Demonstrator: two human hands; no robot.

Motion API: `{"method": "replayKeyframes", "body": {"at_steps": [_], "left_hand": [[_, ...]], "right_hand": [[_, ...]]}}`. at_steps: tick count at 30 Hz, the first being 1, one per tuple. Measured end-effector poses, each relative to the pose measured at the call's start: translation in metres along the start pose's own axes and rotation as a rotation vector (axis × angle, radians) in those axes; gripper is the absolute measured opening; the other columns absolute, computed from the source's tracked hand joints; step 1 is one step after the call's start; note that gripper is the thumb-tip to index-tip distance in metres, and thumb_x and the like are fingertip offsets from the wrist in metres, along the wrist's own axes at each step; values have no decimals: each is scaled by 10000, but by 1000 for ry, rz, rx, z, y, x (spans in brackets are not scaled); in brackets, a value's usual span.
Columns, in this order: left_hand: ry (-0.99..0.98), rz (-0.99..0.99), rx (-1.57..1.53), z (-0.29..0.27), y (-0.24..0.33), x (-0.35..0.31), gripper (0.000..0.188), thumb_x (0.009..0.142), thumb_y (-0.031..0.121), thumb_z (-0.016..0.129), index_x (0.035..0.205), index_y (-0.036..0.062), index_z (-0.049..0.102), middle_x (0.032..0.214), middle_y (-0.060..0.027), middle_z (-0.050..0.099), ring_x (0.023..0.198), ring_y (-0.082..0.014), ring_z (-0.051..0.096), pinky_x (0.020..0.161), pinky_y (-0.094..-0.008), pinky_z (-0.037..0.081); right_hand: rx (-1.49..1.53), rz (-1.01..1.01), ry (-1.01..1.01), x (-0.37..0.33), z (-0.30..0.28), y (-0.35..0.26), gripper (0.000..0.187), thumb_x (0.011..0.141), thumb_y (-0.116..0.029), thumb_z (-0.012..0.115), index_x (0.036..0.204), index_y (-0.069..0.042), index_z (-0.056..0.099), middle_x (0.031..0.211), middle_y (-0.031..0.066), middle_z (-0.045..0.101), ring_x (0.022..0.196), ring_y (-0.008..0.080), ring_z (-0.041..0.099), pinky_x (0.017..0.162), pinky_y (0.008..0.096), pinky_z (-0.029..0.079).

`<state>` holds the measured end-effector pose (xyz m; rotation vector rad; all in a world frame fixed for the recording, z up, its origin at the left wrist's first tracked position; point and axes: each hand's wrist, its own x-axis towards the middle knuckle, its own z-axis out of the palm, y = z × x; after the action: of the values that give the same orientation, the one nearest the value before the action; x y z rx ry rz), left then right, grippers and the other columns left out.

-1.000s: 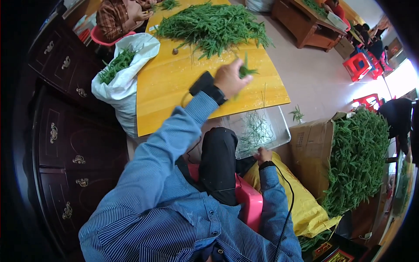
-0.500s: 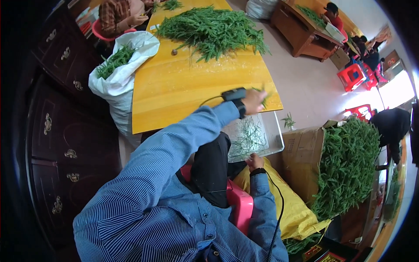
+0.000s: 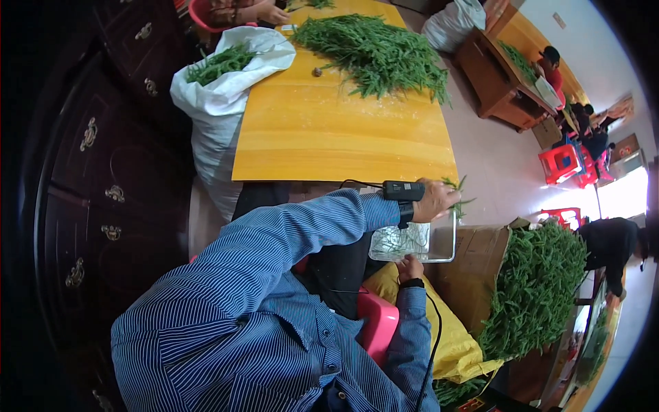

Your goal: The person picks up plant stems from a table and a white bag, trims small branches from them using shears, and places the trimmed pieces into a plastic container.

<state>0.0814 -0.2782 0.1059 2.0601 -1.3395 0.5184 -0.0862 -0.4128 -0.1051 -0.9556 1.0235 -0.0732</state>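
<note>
a: at the near right corner of the yellow counter (image 3: 329, 137), the left hand (image 3: 434, 200) holds a few green sprigs (image 3: 456, 194). its grip is closed around them, just over the edge of the counter.

b: and what is under this hand?

a: a clear plastic tray (image 3: 445, 242), a little lower than the counter. some cut green pieces lie inside it. the sprigs are above its far side, but i cannot tell if they touch it.

b: where is the right hand?

a: the right hand (image 3: 410, 267) is at the near edge of the tray, touching it or almost. if its grip is closed or apart, i cannot tell, because the fingers are hidden.

b: what else is around?

a: a big heap of green stems (image 3: 374, 51) lies on the far part of the counter, well apart from both hands. a white sack (image 3: 213, 117) with more greens stands at the left side of the counter. at the right, a cardboard box (image 3: 473, 275) stands beside another large pile of greens (image 3: 539, 288), and a yellow bag (image 3: 453, 336) lies near the person's knee. another person's hand (image 3: 273, 14) is at the far end.
</note>
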Motion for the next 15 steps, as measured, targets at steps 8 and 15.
{"method": "replayKeyframes", "body": {"at_steps": [8,15], "left_hand": [[324,-613,-510,-104,-77,-37,300,821,253,683,981,15,597,848,-139,655,756,-261,644,666,-425,510],[559,-974,-992,-199,-146,-87,377,830,303,718,1037,11,601,820,-32,631,663,-101,579,446,-261,471]], "right_hand": [[137,153,-164,62,24,31,173,871,-58,555,1014,19,495,870,116,487,790,275,556,798,449,562],[88,168,-92,168,2,28,235,965,-84,433,1148,52,491,1094,153,607,987,255,601,901,378,508]]}}
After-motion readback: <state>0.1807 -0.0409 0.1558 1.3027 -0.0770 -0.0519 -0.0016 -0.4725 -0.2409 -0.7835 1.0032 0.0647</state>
